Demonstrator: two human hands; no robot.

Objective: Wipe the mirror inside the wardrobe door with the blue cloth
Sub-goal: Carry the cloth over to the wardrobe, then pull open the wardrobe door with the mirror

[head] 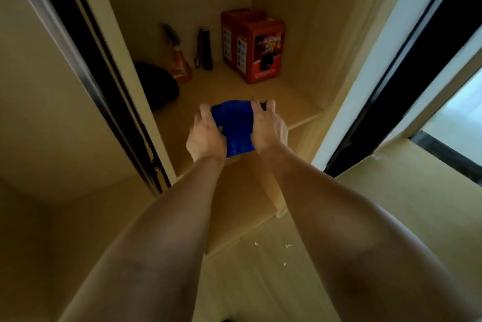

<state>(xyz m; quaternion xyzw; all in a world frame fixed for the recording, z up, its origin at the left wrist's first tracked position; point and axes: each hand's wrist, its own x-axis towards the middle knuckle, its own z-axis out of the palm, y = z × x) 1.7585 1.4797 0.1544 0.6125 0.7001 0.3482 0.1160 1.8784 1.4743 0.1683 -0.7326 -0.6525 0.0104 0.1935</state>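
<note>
Between both hands (pixel 206 136) (pixel 267 127), blue cloth (pixel 234 126).

1. We are counting two hands: left hand (pixel 206 136), right hand (pixel 267 127).
2. We are counting one blue cloth (pixel 234 126).
3. We are counting two red boxes (pixel 254 46).
4. We are counting one torch (pixel 204 49) and one spray bottle (pixel 180 61).

soft blue cloth (pixel 233 126), seemingly matt wooden shelf (pixel 260 92)

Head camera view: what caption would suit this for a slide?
Both hands, left and right, hold a blue cloth over a wardrobe shelf bearing a red box.
</note>
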